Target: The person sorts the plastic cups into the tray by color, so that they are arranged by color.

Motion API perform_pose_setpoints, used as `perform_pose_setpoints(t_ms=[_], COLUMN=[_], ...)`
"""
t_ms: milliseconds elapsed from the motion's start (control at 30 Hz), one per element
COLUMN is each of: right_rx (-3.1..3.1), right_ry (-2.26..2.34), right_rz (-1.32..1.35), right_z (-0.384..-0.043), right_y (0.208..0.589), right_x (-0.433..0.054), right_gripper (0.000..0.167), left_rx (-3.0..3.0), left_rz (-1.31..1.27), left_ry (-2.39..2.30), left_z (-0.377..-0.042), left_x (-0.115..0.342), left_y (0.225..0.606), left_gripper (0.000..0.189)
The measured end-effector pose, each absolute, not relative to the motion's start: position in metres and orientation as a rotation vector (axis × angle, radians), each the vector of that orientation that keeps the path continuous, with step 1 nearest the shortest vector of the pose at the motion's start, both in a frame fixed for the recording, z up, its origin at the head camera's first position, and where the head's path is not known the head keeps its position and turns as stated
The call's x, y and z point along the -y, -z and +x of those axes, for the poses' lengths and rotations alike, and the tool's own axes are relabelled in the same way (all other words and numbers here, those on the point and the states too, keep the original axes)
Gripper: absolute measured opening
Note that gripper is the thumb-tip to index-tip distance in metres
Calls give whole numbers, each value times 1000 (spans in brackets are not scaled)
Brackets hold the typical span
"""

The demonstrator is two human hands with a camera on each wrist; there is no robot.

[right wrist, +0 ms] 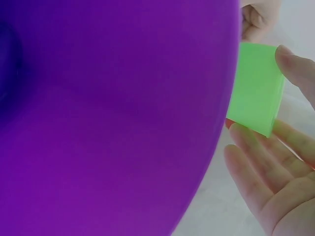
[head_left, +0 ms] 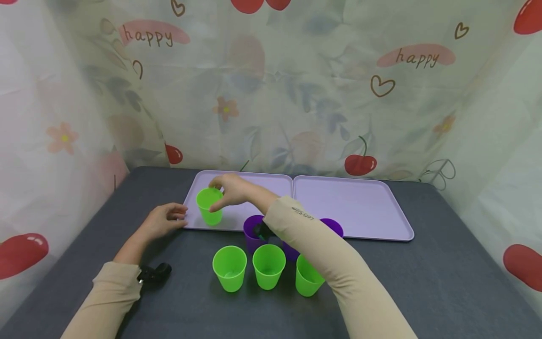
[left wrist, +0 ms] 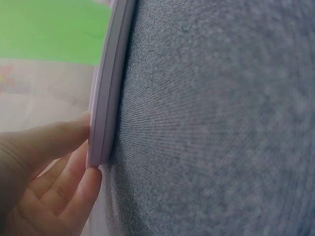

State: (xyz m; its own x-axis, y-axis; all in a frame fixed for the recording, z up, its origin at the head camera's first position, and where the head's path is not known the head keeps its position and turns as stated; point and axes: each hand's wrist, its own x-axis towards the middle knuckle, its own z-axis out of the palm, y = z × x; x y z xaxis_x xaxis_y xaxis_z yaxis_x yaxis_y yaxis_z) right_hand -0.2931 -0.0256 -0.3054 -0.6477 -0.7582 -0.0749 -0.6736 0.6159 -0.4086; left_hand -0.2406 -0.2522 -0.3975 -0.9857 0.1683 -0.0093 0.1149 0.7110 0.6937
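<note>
My right hand (head_left: 237, 190) holds a green cup (head_left: 209, 206) over the left part of a pale lilac tray (head_left: 239, 219). In the right wrist view the thumb lies on one side of that cup (right wrist: 257, 88) and the fingers on the other. At the tray's near left corner, my left hand (head_left: 161, 220) grips the rim; the left wrist view shows its thumb and fingertips against the tray edge (left wrist: 104, 108). A purple cup (head_left: 253, 238) stands below my right wrist, and another bit of purple cup (head_left: 332, 227) shows behind the sleeve.
Three green cups stand in a row in front: left (head_left: 230, 269), middle (head_left: 268, 267) and right (head_left: 306, 278), the last partly behind my right sleeve. A second lilac tray (head_left: 351, 207) adjoins the first. The dark table (head_left: 190, 310) ends at a patterned curtain (head_left: 275, 94).
</note>
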Motion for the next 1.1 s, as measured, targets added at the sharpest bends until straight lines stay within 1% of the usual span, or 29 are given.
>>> perform_pose_setpoints(t_ms=[433,667,833,933,1100], right_rx=[-2574,-2543,-2493,-2497,-2507], right_ry=[394,407,497,551,605], right_rz=[-1152,-1145,-1082,-1059,-1104], right_z=[-293,-293,-295,-297,-293], right_y=[305,305,297,289,275], right_x=[25,23,17,11,-5], right_gripper=[62,65,68,64,57], left_rx=[-2843,-2846,-2852,-2848,-2845], left_rz=[226,227,236,232,222], left_ry=[-1134,-1126,-1123,-1122,-1125], left_z=[-242,-244,-244,-244,-243], left_x=[252,254,254,254,254], left_y=[398,400,401,401,401], left_gripper=[42,42,41,41,42])
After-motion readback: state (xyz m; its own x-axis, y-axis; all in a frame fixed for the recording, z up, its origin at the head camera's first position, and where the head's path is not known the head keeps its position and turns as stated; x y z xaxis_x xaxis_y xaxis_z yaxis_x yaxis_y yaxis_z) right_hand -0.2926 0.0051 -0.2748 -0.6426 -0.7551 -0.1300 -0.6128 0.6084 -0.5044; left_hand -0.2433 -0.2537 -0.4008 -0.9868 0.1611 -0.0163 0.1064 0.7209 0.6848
